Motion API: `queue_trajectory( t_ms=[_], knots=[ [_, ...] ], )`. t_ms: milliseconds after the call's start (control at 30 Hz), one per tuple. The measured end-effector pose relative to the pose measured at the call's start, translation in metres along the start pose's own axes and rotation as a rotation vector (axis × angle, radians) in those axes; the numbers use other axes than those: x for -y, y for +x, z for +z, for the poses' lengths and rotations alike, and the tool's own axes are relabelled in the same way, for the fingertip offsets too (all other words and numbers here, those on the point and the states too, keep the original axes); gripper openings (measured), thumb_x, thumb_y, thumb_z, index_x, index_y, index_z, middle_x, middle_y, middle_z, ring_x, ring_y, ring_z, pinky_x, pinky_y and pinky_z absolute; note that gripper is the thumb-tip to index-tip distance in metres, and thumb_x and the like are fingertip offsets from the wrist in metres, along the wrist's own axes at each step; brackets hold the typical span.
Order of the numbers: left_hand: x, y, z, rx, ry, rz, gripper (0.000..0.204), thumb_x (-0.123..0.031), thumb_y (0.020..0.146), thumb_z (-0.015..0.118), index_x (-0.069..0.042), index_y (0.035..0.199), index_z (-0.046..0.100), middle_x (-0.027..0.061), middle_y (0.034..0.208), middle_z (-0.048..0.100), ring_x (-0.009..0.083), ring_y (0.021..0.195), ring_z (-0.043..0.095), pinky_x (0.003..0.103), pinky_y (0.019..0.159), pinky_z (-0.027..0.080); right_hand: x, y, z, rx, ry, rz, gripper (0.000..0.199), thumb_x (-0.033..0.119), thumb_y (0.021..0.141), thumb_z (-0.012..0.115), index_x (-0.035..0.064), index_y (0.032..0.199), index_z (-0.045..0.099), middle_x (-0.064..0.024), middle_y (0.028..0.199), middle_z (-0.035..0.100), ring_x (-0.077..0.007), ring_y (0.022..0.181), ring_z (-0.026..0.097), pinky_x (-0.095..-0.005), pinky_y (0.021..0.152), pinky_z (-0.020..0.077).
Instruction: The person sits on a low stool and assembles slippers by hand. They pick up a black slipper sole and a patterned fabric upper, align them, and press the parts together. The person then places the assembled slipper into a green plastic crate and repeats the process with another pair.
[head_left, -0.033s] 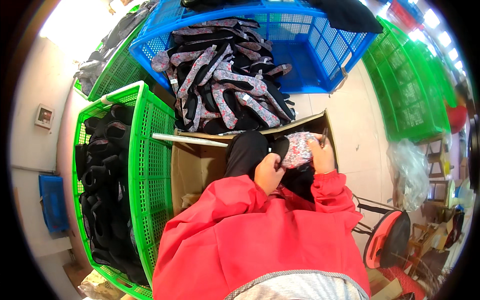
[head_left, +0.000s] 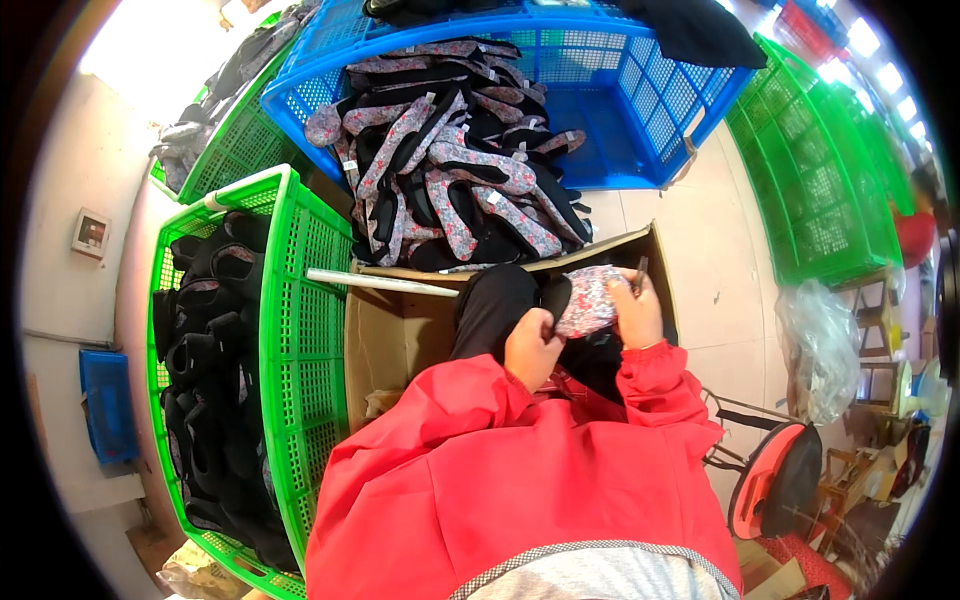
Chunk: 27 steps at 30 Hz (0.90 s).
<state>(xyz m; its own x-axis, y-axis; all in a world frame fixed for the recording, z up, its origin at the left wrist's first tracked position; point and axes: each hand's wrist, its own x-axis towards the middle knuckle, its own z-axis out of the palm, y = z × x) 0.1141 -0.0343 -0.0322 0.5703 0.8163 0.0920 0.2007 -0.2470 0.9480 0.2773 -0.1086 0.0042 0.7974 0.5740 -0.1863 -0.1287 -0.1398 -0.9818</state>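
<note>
Over my lap I hold a padded floral fabric piece with a black part along its left side. My left hand is closed, pinching its lower left edge. My right hand grips its right end, thumb on top of the floral face. A slim dark tool sticks up from the right fingers; its kind cannot be made out. Just ahead, a heap of similar floral-and-black pieces, several with white tags, spills out of a blue plastic crate.
An open cardboard box stands around my legs, with a white rod across its corner. At left, a green crate holds black fabric pieces. Green crates, clear plastic film and a red-and-black stool are at right.
Both hands and the floral piece have shifted slightly left. The grip on the piece stays the same.
</note>
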Motion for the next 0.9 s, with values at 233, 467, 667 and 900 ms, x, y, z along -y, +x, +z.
queue_trajectory(
  t_ms=[233, 467, 667, 900],
  knots=[
    [0.087, -0.012, -0.025, -0.132, -0.153, -0.009, 0.020, 0.002, 0.081, 0.065, -0.005, 0.088, 0.048, 0.0026, 0.078, 0.051, 0.0120, 0.068, 0.053, 0.028, 0.057, 0.047, 0.005, -0.019, 0.080, 0.116, -0.129, -0.121, 0.022, 0.010, 0.088, 0.060, -0.0018, 0.106, 0.056, -0.0106, 0.099, 0.062, -0.0148, 0.089, 0.059, -0.0299, 0.082, 0.0483],
    [0.009, -0.007, -0.075, -0.068, -0.760, -0.672, 0.021, 0.007, 0.085, 0.055, -0.005, 0.100, 0.047, 0.0051, 0.093, 0.058, 0.0147, 0.079, 0.061, 0.028, 0.067, 0.054, -0.011, -0.020, 0.087, 0.159, -0.314, -0.073, 0.031, 0.018, 0.087, 0.060, -0.0040, 0.108, 0.055, -0.0160, 0.092, 0.066, -0.0238, 0.083, 0.066, -0.0338, 0.076, 0.0508],
    [0.006, -0.002, -0.099, 0.054, -1.122, -0.752, 0.010, -0.007, 0.090, 0.057, -0.009, 0.100, 0.054, 0.0031, 0.096, 0.060, 0.0173, 0.092, 0.058, 0.038, 0.085, 0.049, -0.029, -0.019, 0.087, 0.117, -0.329, -0.053, 0.032, 0.020, 0.088, 0.060, -0.0033, 0.110, 0.054, -0.0177, 0.096, 0.066, -0.0274, 0.088, 0.066, -0.0358, 0.081, 0.0499],
    [0.019, 0.005, -0.103, 0.036, -1.129, -0.801, 0.005, -0.012, 0.092, 0.064, -0.011, 0.089, 0.059, 0.0004, 0.087, 0.063, 0.0149, 0.081, 0.058, 0.035, 0.079, 0.048, -0.020, -0.028, 0.097, 0.086, -0.332, -0.022, 0.033, 0.021, 0.088, 0.058, -0.0032, 0.110, 0.054, -0.0194, 0.096, 0.066, -0.0316, 0.089, 0.066, -0.0362, 0.080, 0.0500]
  ],
)
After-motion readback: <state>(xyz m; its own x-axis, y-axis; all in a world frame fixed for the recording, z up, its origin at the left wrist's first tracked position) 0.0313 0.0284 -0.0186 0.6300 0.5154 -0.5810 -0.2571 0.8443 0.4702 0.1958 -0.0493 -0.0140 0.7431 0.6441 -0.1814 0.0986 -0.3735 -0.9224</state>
